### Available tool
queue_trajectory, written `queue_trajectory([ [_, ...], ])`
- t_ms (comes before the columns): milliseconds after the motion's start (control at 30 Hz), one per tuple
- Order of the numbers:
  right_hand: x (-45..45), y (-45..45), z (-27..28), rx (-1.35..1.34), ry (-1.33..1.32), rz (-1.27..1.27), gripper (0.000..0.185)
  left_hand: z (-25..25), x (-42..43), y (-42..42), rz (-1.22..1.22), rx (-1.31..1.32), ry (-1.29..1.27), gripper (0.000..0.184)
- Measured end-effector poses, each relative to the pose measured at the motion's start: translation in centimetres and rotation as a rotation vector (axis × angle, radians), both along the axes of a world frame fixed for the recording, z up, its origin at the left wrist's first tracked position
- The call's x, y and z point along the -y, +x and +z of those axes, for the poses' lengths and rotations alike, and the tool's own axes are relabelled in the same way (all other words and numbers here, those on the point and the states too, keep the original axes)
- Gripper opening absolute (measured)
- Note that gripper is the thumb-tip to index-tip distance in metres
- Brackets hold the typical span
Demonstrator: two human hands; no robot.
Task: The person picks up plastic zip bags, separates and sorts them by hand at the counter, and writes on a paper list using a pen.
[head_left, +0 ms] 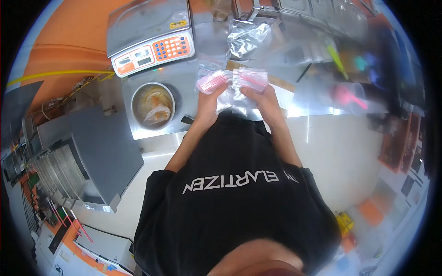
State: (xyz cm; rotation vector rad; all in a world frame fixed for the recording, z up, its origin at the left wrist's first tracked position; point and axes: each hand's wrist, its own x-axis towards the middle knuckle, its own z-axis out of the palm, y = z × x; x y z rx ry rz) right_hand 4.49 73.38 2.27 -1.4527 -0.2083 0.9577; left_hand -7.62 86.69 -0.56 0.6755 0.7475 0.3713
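Observation:
Near the front edge of the steel counter (184, 83), my left hand (209, 100) grips a bunch of clear zip bags (213, 83) with pink-striped tops. Close beside it on the right, my right hand (264, 101) pinches a second stack of zip bags (251, 79), also pink-striped. The clear lower parts of the bags hang between the hands. Just beyond the bags lies a crumpled silver foil bag (246, 39).
A scale (152, 53) stands at the back left, with a metal bowl (138, 108) holding a plastic bag in front of it. To the right are a pink scoop in a clear container (352, 96) and a green utensil (337, 60). Metal pans (317, 11) line the back.

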Motion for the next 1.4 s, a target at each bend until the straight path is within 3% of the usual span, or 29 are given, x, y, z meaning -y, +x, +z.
queue_trajectory([
  [133,0.2,-0.3,-1.6,0.116,-0.113,0.148,0.036,-0.6,0.4,0.0,-0.066,-0.021,0.185,0.034],
  [233,-0.2,-0.3,-1.5,0.088,-0.010,-0.028,0.036,0.9,0.2,0.3,0.051,-0.012,-0.162,0.034],
  [333,-0.1,0.4,-0.2,0.002,-0.029,-0.055,0.034,-1.0,-0.3,0.0,0.042,0.035,-0.093,0.034],
  [433,0.2,0.6,0.9,0.027,-0.055,0.248,0.044,-0.4,0.1,-0.2,-0.041,-0.068,0.188,0.032],
  [533,-0.1,-0.1,-0.1,0.029,-0.077,0.181,0.043,0.0,0.3,0.2,-0.060,-0.060,0.205,0.030],
  [633,-0.4,-0.1,-1.1,0.052,-0.013,-0.047,0.042,3.0,0.1,0.6,0.063,-0.082,-0.066,0.031],
  [733,0.1,0.8,-0.6,-0.018,0.009,-0.124,0.042,0.5,-0.4,0.1,-0.011,0.056,-0.128,0.034],
  [833,0.4,0.8,1.1,0.030,-0.036,0.166,0.036,-0.4,-0.1,0.1,-0.026,-0.009,0.080,0.036],
  [933,0.5,0.2,-0.6,0.063,-0.120,0.252,0.036,-0.6,0.5,0.3,0.006,-0.060,0.217,0.035],
  [1033,-0.1,-0.2,-1.4,0.024,-0.094,0.135,0.036,0.3,0.4,0.5,-0.016,-0.049,0.120,0.034],
  [1133,-0.8,-0.5,0.0,0.033,-0.038,-0.086,0.035,2.7,-0.2,0.4,0.072,0.026,-0.316,0.033],
  [1233,-0.3,0.5,-0.7,0.003,-0.021,-0.118,0.035,1.0,-0.3,0.1,-0.004,0.050,-0.161,0.034],
  [1333,0.3,0.7,0.4,0.020,-0.053,0.143,0.036,0.8,0.2,0.2,-0.050,-0.025,0.178,0.033],
  [1400,0.3,0.4,-0.7,0.028,-0.119,0.144,0.036,0.3,0.3,0.4,-0.084,-0.033,0.238,0.034],
])
